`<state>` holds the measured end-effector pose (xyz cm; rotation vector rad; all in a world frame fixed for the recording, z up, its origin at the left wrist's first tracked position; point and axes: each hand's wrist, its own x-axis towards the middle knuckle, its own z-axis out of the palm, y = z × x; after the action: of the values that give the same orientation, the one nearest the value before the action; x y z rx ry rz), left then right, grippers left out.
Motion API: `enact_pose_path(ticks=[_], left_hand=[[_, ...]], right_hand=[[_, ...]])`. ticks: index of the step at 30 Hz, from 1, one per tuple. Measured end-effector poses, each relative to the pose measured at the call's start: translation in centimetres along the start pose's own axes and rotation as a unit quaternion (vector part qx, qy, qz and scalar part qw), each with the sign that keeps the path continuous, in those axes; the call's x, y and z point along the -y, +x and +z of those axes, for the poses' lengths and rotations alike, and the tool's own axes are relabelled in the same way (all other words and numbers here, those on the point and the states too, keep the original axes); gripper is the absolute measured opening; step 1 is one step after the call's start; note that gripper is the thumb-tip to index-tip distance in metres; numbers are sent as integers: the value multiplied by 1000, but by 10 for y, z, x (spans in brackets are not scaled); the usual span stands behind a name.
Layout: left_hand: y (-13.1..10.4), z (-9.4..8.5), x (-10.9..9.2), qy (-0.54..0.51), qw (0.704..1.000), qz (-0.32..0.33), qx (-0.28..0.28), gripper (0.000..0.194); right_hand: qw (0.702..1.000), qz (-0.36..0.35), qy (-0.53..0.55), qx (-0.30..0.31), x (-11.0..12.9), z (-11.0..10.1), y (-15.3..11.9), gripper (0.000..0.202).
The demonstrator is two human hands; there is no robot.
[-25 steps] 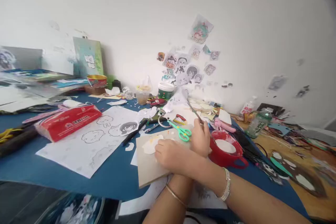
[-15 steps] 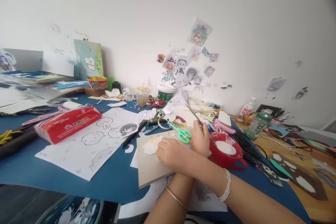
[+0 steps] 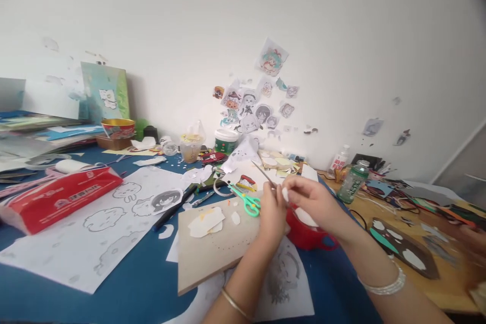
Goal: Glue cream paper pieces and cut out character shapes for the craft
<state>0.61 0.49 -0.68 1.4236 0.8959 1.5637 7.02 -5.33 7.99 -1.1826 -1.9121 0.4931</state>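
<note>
My left hand (image 3: 271,217) is closed around a thin paintbrush (image 3: 261,172), whose upper end points up and left. Beside it my right hand (image 3: 313,200) pinches a small white paper cutout (image 3: 285,194) against the lower part of the brush. Both hands are over the left rim of a red mug (image 3: 313,240) with white contents; the brush tip is hidden by the fingers. Left of them lies a beige board (image 3: 201,271) bearing white paper cutouts (image 3: 205,223) and a small white piece (image 3: 236,218). Green scissors (image 3: 251,206) rest at the board's far edge.
A red packet (image 3: 63,197) and a sheet of line drawings (image 3: 79,248) lie at the left. Behind stand a drink cup (image 3: 191,149) and a green-white tub (image 3: 226,142). A green bottle (image 3: 353,182) and a brown board (image 3: 408,250) are at the right.
My right hand has left the board and moved right to the brush, now pinching a white cutout. My arms have uncrossed. The left hand still holds the brush; the view has shifted right.
</note>
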Motion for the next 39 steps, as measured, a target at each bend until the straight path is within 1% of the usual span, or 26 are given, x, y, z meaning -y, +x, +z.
enact_pose_path(ticks=[1, 3, 5, 6, 8, 10, 13, 15, 19, 22, 26, 31, 34, 39], left_hand=[[2, -3, 2, -3, 1000, -2, 13, 16], [3, -5, 2, -12, 999, -7, 29, 17], [3, -6, 0, -26, 999, -13, 30, 19], [3, -6, -2, -32, 999, -14, 28, 20], [2, -7, -5, -34, 999, -14, 25, 20], [1, -7, -7, -28, 999, -14, 16, 20], [0, -9, -8, -15, 1000, -8, 3, 21], [0, -9, -8, -8, 1000, 2, 3, 21], [-1, -9, -8, -1, 1000, 22, 15, 18], [-2, -9, -10, 6, 1000, 21, 17, 17], [-3, -9, -13, -5, 1000, 17, 20, 16], [-4, -9, -14, 6, 1000, 21, 12, 15], [-4, -9, -14, 10, 1000, 22, 13, 15], [-3, -9, -14, 14, 1000, 18, 15, 16]], right_hand=[[999, 1, -30, -23, -5, -14, -4, 14], [990, -4, -124, -62, -20, -37, -12, 15], [973, -5, -222, -67, -37, -53, -17, 17], [963, -5, -265, -57, -46, -57, -19, 18], [939, -6, -342, -26, -61, -62, -20, 19], [910, -6, -415, 7, -71, -61, -19, 18], [861, -10, -506, 53, -76, -56, -15, 12], [836, -19, -542, 81, -76, -54, -12, 9], [802, -48, -582, 125, -77, -52, -9, 15], [787, -74, -597, 134, -81, -50, -10, 17], [781, -83, -603, 136, -84, -49, -11, 17], [775, -70, -608, 157, -81, -46, -11, 17], [772, -65, -611, 160, -80, -44, -11, 18], [759, -63, -624, 172, -80, -43, -12, 19]])
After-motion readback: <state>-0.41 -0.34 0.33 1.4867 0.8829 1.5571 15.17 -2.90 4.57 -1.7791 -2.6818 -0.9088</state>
